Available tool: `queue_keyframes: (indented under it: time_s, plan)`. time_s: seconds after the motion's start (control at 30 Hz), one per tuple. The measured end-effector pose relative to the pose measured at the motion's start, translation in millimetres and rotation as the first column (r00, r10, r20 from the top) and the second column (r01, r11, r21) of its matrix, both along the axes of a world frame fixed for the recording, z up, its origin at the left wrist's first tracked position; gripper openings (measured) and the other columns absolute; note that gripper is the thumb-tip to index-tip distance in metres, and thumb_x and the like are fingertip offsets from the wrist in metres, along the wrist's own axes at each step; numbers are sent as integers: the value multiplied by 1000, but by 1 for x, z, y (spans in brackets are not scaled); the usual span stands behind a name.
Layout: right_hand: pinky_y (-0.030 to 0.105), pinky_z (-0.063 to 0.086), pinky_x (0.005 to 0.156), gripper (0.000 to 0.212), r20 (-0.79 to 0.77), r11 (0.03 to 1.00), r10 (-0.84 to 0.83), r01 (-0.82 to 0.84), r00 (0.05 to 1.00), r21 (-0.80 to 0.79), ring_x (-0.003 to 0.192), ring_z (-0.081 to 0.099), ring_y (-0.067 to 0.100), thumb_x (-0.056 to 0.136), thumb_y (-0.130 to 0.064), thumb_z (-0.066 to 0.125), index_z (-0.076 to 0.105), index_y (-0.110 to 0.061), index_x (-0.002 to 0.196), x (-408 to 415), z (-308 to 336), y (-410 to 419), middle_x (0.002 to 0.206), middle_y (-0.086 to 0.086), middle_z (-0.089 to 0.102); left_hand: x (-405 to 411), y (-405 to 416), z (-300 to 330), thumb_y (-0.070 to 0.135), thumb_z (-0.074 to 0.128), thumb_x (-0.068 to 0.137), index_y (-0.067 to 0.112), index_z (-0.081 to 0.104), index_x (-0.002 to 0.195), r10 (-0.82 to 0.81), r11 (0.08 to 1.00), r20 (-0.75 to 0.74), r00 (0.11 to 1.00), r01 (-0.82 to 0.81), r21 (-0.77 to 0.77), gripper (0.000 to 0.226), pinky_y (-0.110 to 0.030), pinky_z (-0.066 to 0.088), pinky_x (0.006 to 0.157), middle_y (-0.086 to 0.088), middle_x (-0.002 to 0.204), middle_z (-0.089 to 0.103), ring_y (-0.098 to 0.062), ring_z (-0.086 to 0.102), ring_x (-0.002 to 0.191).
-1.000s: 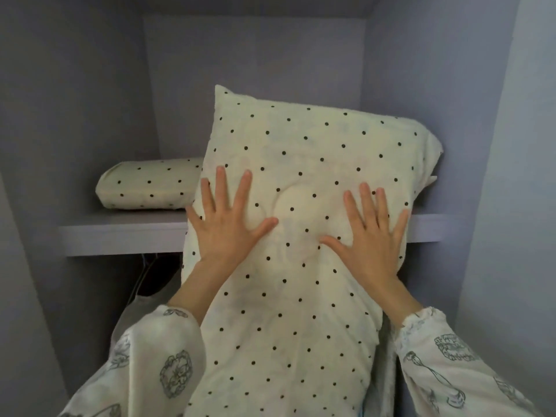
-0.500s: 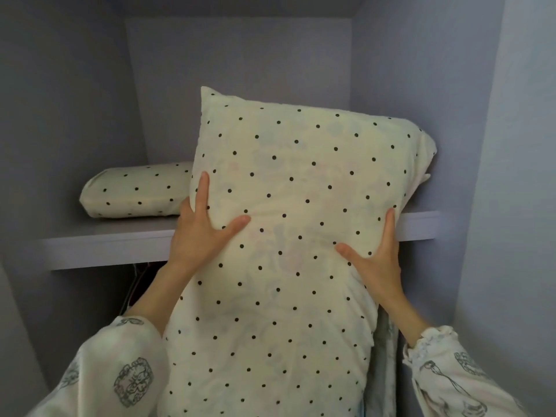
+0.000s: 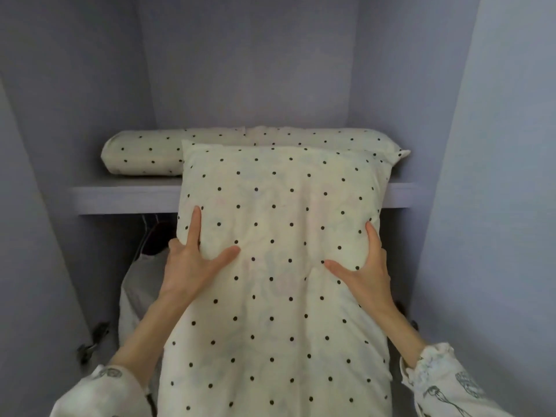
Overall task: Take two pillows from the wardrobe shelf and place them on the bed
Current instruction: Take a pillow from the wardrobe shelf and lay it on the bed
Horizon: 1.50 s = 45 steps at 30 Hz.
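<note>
Pillow [image 3: 279,266] looks soft and light, dimpling where the left hand [image 3: 192,260] and right hand [image 3: 365,272] grip its sides. Fingers probably wrap behind, unseen; a second pillow [image 3: 144,152] lies on the shelf [image 3: 126,197].

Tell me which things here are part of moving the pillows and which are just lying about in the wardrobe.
Part of the job:
- held pillow, gripped at its sides by the left hand and right hand
- second pillow, lying on the shelf
- wardrobe shelf

Just there:
- hanging clothes below the shelf
- clips at lower left
</note>
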State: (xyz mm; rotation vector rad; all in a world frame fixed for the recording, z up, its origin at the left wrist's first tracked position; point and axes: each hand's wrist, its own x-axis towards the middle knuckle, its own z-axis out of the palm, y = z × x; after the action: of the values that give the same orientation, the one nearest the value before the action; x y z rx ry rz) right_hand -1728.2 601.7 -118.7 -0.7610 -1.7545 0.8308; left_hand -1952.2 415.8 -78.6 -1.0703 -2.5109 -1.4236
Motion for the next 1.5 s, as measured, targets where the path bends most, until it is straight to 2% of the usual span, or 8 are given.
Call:
queue_keyframes:
  time_s: [0.1,0.33,0.43,0.63,0.8,1.07,1.27,1.5]
  plan:
    - [26,25,92,102,37,999,17,-15,999,-42,105,35,-1,57,-45,82,14,-60,133,18,-14,-26,127,-15,29,14,-24,-19,78,59,54,70,-13,125,14,1000,26,1000,-13,-28,102,-49,41,92,-17,129,33,-38,46,110]
    - [29,28,82,103,165,988,-99,117,981,-101,95,37,5,51,-56,76,8,-68,128,74,-51,-91,117,-19,29,52,-65,-71,75,63,55,71,-13,123,-66,994,169,983,80,-78,102,-44,42,89,-12,129,32,-29,45,102]
    - [32,31,83,102,215,970,-160,194,964,-146,86,42,3,48,-60,74,8,-70,125,103,-68,-124,118,-17,29,69,-77,-95,76,63,56,71,-14,123,-135,980,220,966,163,-114,102,-48,40,96,-12,133,31,-35,44,117]
    - [34,34,83,101,289,891,-358,417,888,-178,98,37,12,54,-56,76,7,-67,127,159,-110,-218,116,-15,28,103,-113,-142,74,64,57,66,-14,127,-295,906,291,910,363,-218,105,-51,37,97,-15,135,31,-37,44,115]
    - [33,36,84,102,317,783,-480,562,818,-267,106,36,8,50,-65,72,8,-66,128,219,-150,-316,125,-16,30,149,-147,-180,77,64,52,73,-16,120,-462,788,334,821,553,-270,104,-50,39,94,-15,135,31,-38,44,114]
    - [38,37,92,101,487,432,-692,846,533,-312,120,42,25,55,-59,75,7,-60,131,338,-187,-447,139,3,32,280,-173,-226,73,62,60,57,-11,135,-679,466,444,584,811,-353,106,-52,30,103,-16,146,24,-38,30,131]
    - [34,34,86,102,507,196,-785,919,357,-344,119,44,27,57,-57,75,8,-57,134,418,-200,-518,134,3,36,386,-182,-233,72,61,62,58,-9,135,-781,235,486,392,906,-353,103,-50,33,100,-18,136,28,-39,38,122]
    - [36,36,85,101,471,26,-852,916,230,-400,110,48,27,51,-65,70,8,-62,131,517,-208,-535,123,-4,36,521,-146,-238,71,65,61,58,-7,135,-840,28,507,192,950,-312,104,-50,32,106,-10,149,24,-34,32,132]
